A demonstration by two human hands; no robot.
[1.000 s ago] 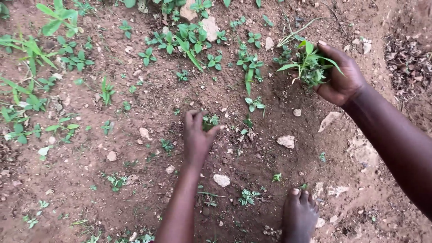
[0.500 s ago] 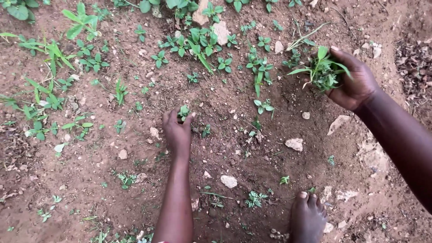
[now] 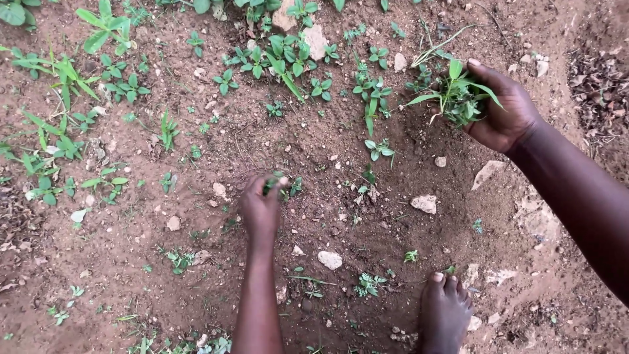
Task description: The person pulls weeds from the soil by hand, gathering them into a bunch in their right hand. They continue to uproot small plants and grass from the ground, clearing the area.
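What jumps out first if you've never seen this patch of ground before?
The right hand, at upper right, grips a bunch of pulled green weeds. At centre, the left hand pinches a small seedling in the reddish soil, and a bare foot stands at the bottom edge.

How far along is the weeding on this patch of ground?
Done: the right hand holds a bunch of pulled weeds, and the soil near the bare foot shows only sparse sprouts. In hand: the left hand has its grip on a small weed. Left: dense green plants along the top and the weeds at the left edge still stand rooted.
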